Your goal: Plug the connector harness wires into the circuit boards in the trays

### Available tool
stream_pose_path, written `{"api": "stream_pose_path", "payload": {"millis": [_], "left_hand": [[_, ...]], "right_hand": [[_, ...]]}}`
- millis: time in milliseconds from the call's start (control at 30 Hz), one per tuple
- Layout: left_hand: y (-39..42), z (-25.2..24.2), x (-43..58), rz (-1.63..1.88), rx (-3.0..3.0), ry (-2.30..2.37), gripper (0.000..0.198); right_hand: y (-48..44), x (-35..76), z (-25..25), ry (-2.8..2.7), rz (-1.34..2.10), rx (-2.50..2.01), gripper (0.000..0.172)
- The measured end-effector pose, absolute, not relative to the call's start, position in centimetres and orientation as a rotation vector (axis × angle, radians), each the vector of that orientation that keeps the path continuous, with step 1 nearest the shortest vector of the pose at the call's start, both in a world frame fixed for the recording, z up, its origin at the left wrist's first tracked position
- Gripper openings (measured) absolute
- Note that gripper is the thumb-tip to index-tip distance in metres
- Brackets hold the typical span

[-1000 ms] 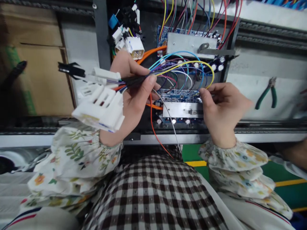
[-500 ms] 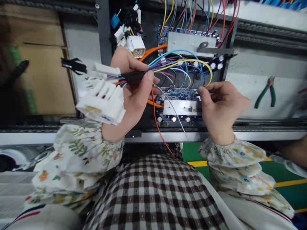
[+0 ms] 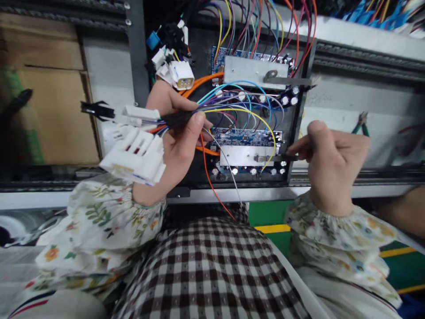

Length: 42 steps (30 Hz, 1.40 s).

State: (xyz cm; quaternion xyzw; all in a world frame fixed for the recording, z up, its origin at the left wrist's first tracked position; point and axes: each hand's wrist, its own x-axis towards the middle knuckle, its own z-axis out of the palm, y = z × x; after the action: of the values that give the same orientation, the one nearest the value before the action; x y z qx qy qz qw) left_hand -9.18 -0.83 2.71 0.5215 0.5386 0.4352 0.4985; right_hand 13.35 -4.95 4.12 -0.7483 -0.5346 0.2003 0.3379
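My left hand is closed around the black-taped part of a wire harness. White connector housings hang from the harness on its left, and a black connector sticks out farther. Coloured wires fan out to the right over the lower circuit board. A yellow wire arcs down, its end over that board's front edge. Orange and grey loose wires trail toward the apron. My right hand is closed beside the board, near the end of a dark metal strip; what its fingers hold, if anything, is hidden.
Behind stands another circuit board with many wires. More white connectors lie at the upper left. Cardboard is on the left; green-handled pliers lie on the right, partly behind my right hand. Another person's arm shows at the right edge.
My right hand has let go of the yellow wire and moved right, off the lower board. The yellow wire's end now hangs free. My left hand still grips the harness.
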Motion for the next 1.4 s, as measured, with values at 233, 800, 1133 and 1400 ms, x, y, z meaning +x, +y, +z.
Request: {"api": "stream_pose_path", "payload": {"millis": [233,800,1133,1400], "left_hand": [[-1.0,2.9,-9.3,0.969,1.25,1.401,0.016],[-0.9,1.2,-9.8,1.093,1.28,1.232,0.021],[-0.6,1.5,-9.6,1.005,1.212,1.315,0.018],[-1.1,1.8,-9.6,0.996,1.225,1.355,0.017]], "right_hand": [[-3.8,13.5,1.9,-1.469,0.426,-2.017,0.008],[-5.0,12.6,0.6,-1.492,0.323,-2.046,0.014],[-4.8,12.5,1.0,-1.564,0.367,-2.063,0.01],[-5.1,12.4,5.0,-1.874,0.482,-1.977,0.003]]}}
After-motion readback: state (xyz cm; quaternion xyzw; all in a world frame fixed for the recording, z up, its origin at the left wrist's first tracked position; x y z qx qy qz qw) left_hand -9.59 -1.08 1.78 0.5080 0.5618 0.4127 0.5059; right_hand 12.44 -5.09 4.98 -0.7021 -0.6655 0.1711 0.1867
